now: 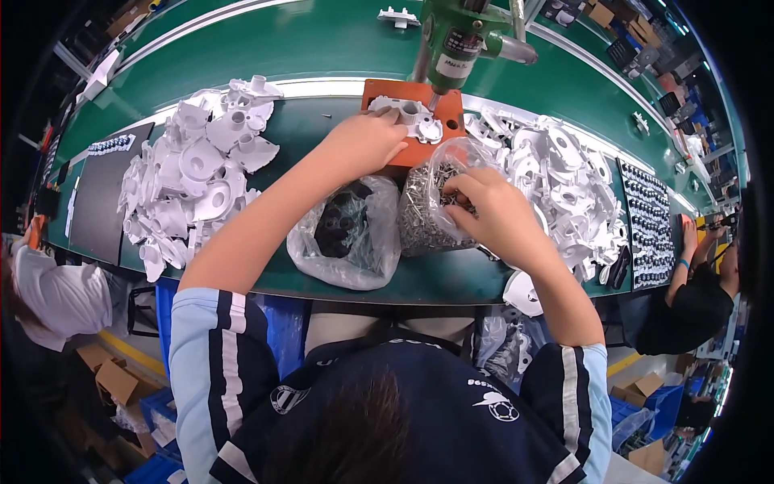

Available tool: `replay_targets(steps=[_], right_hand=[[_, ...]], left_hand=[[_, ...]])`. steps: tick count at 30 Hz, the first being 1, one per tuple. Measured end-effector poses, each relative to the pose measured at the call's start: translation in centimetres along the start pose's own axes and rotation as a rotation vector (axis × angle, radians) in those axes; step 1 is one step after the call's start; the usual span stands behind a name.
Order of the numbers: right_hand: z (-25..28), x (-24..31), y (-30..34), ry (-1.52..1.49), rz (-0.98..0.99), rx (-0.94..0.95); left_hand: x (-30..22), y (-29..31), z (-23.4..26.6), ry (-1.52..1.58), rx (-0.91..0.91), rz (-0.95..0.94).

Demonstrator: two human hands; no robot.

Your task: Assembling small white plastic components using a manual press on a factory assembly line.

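Resting on the white part (430, 129), the left hand (382, 133) has fingers partly hidden; can't tell if it's clamped. Right hand (488, 206) curls at the clear bag (463, 151) of metal screws (423, 218), thumb and fingertips near each other; can't tell if one's pinched. White part sits on the orange block (453, 105), beside the green machine (453, 64)'s tip. Risks: lowered tip catching left fingers; loose hold letting part shift; snagged bag spilling screws.

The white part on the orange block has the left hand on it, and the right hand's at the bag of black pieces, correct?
Wrong bag: the head view shows the right hand at the bag of small metal pieces. The left hand is indeed on the white part.
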State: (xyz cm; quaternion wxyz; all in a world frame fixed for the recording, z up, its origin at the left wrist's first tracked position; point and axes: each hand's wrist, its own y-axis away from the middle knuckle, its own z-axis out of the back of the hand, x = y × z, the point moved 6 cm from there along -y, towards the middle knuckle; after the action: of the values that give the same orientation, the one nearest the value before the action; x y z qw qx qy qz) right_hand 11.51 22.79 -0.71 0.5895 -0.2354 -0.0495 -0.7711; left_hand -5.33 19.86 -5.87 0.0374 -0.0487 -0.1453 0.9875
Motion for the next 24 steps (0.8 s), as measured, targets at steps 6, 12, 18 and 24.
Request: replay_targets(steps=[6, 12, 18, 24], right_hand=[[-0.8, 0.8, -1.0, 0.106, 0.093, 0.031], [-1.2, -0.6, -1.0, 0.03, -0.012, 0.102], [-0.5, -0.6, -1.3, -0.059, -0.009, 0.165], [0.8, 0.3, -0.8, -0.07, 0.092, 0.063]], left_hand=[[-1.1, 2.1, 2.6, -0.214, -0.218, -0.079], [-3.4, 8.6, 2.7, 0.135, 0.12, 0.175], [-5.6, 12.0, -1.2, -0.047, 0.167, 0.136], [-5.3, 11.2, -0.4, 0.033, 0.24, 0.201]])
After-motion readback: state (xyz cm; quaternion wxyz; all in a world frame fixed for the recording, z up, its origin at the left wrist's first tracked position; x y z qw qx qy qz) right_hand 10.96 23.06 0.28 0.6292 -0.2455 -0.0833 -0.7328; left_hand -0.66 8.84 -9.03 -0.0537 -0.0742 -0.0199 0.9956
